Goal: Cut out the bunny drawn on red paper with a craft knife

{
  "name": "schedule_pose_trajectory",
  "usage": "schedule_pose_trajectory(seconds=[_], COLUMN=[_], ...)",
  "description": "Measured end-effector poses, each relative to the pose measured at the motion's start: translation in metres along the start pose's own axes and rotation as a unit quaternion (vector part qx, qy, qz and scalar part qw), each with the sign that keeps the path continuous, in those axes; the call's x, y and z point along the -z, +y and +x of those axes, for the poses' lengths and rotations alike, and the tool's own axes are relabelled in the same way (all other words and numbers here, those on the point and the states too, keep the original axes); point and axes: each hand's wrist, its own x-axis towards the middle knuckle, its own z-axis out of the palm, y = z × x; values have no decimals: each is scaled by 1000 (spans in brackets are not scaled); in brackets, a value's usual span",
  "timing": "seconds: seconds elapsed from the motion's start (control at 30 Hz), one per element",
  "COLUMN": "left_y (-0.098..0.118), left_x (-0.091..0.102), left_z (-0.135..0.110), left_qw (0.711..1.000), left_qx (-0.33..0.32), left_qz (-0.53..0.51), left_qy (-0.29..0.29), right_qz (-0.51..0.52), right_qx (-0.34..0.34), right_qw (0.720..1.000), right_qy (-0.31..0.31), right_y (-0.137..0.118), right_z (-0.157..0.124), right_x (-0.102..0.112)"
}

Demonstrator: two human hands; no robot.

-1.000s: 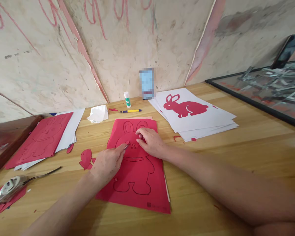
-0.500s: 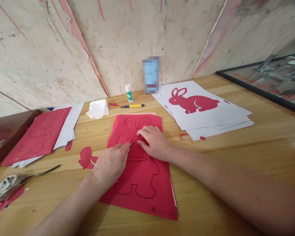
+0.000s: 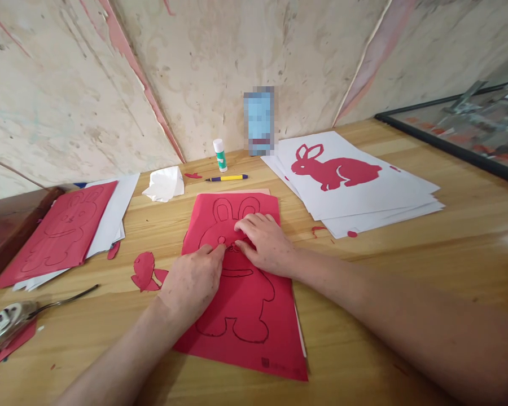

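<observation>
A red paper sheet (image 3: 245,304) with a rabbit outline in black lies before me, pale paper showing beneath its edges. My left hand (image 3: 197,276) rests on it, thumb and forefinger pinched beside the drawn nose. Something thin and small seems to be at those fingertips, too small to name. Just to the right, my right hand (image 3: 265,239) lies on the rabbit's face, pressing on the paper. Its thumb and forefinger are apart, the other fingers loosely bent. Red paper scraps (image 3: 146,272) sit left of the sheet.
Around the sheet are a glue stick (image 3: 220,156), a yellow and blue pen (image 3: 227,178), crumpled white paper (image 3: 165,184) and a correction tape (image 3: 8,324). A red rabbit cutout (image 3: 338,172) lies on white sheets. Another drawn red sheet (image 3: 63,231) is at left, a black-framed panel (image 3: 461,141) at right.
The view has shifted slightly. Both hands stay at nearly the same place on the rabbit's face, with the left fingertips slightly changed. The other things have not moved.
</observation>
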Motion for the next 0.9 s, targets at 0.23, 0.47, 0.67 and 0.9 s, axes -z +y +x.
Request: schedule_pose_trajectory(seconds=[0.23,0.47,0.67,0.9], left_y=[3,6,9,9], left_x=[3,7,9,5], left_z=[3,4,5,4], left_qw=[1000,998,997,996], left_qx=[2,-2,-5,-13], left_qz=[4,36,59,67], left_qy=[-29,-44,-57,-59], right_qz=[-11,-23,-25,-35], right_qx=[1,-2,0,5], right_qw=[1000,1000,1000,999], right_qy=[-10,-19,-16,-9], right_y=[-1,-2,-2,-2], right_z=[0,1,1,0], right_x=[1,2,2,0])
